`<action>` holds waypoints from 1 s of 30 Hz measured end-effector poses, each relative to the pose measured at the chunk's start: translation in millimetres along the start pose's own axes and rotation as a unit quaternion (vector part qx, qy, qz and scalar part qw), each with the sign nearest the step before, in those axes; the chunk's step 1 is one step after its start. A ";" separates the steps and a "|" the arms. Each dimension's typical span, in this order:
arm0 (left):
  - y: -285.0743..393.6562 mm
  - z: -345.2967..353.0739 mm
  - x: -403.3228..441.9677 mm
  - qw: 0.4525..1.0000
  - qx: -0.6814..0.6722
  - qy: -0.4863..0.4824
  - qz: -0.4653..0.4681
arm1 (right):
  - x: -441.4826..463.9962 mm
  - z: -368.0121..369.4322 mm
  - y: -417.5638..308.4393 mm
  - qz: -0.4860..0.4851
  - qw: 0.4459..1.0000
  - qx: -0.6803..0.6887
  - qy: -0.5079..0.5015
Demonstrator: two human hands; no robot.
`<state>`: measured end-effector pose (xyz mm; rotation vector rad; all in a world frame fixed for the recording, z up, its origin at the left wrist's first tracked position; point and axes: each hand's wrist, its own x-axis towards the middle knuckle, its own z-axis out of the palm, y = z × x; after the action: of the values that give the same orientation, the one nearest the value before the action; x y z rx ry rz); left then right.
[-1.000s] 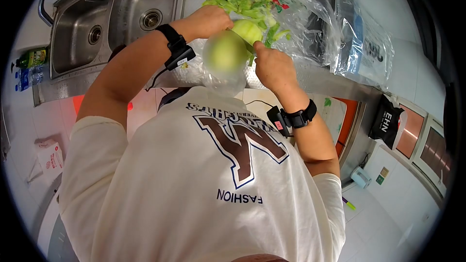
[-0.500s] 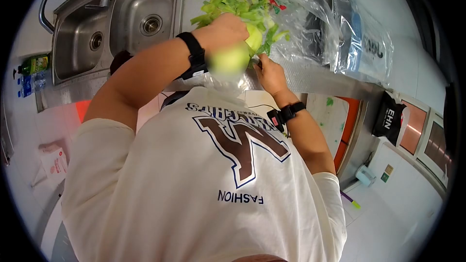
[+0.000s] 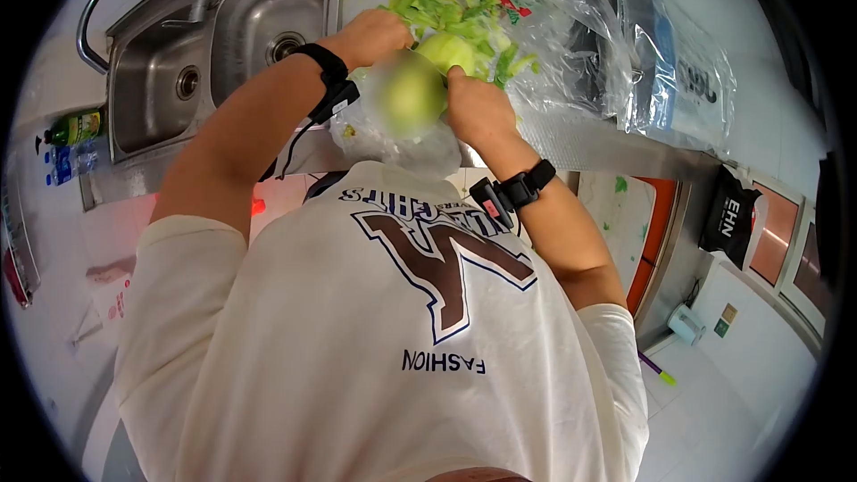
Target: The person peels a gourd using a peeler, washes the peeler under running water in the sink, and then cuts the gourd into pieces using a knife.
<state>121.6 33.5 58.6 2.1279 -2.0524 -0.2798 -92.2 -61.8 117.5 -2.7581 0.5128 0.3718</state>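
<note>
My left hand (image 3: 373,37) is closed with curled fingers between the right sink basin and the heap of green peelings (image 3: 460,9); what it holds, if anything, is hidden. A pale green round vegetable (image 3: 449,54) lies against the peelings, between my two hands. My right hand (image 3: 479,109) is closed at its near right side, around something whose small dark end just shows by the thumb. Closer to my body, a blurred pale green round shape (image 3: 409,94) sits above a clear plastic bag (image 3: 402,145); its kind is unclear.
A double steel sink (image 3: 272,18) with a curved faucet (image 3: 94,0) is at the left. Clear plastic packaging (image 3: 669,80) covers the right of the counter. Bottles (image 3: 76,128) stand left of the sink. A black bag (image 3: 730,219) hangs at the right.
My left hand has moved left, away from the round vegetable and peelings. My right hand has shifted slightly left and nearer the vegetable. More of the plastic bag shows.
</note>
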 end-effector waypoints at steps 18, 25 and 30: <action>27.6 6.5 14.2 0.994 0.089 0.044 0.053 | -22.7 16.0 45.9 0.132 0.989 0.063 -0.020; 65.7 14.0 51.4 0.994 0.050 0.013 0.098 | -60.9 -1.1 65.6 0.233 0.969 0.068 -0.042; 84.6 28.7 81.8 0.991 0.045 0.006 0.123 | -76.7 11.1 98.6 0.265 0.959 0.100 -0.002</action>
<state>35.3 -51.2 50.8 1.8903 -2.3308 -0.1423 -201.5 -122.2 105.9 -2.3908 1.2219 0.4148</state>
